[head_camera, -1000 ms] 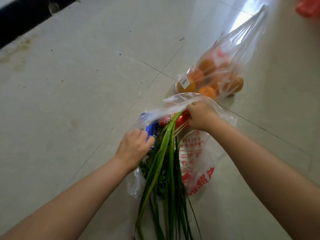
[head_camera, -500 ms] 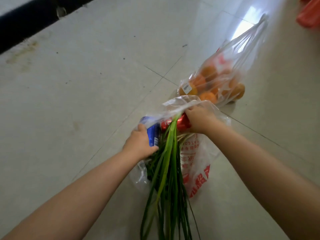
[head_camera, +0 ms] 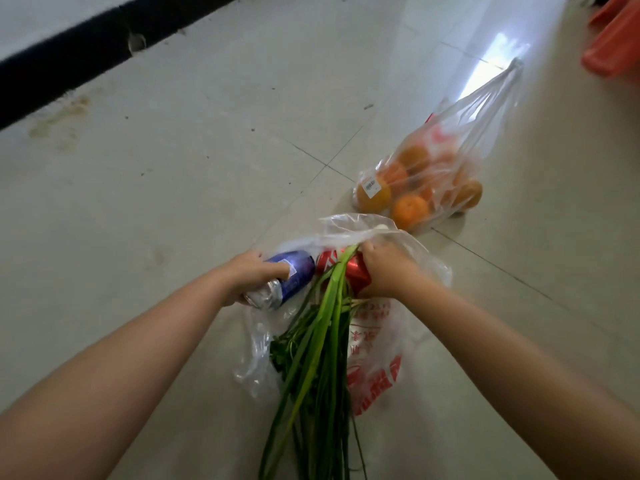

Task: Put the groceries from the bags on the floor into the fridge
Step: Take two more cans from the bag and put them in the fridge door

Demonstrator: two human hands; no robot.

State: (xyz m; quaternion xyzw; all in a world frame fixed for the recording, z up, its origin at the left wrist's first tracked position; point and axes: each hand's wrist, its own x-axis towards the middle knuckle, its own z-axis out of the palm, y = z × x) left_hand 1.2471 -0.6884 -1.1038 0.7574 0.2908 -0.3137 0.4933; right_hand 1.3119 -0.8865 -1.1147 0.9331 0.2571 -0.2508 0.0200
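A clear plastic bag with red print (head_camera: 375, 355) lies on the tiled floor below me. Long green onions (head_camera: 320, 344) stick out of it toward me. My left hand (head_camera: 247, 277) is shut on a blue drink can (head_camera: 289, 278), which is lifted partly out of the bag's mouth. My right hand (head_camera: 382, 268) grips a red drink can (head_camera: 346, 270) at the bag's opening, behind the green stalks. Further off, a second clear bag (head_camera: 460, 147) holds several oranges (head_camera: 410, 209).
Pale floor tiles (head_camera: 173, 168) stretch to the left up to a black skirting strip (head_camera: 69, 60) along the wall. A red-orange object (head_camera: 614, 39) sits at the top right corner.
My left hand has drawn the blue can out of the bag so its silver end now shows. My right hand stays on the red can. The view has tilted slightly.
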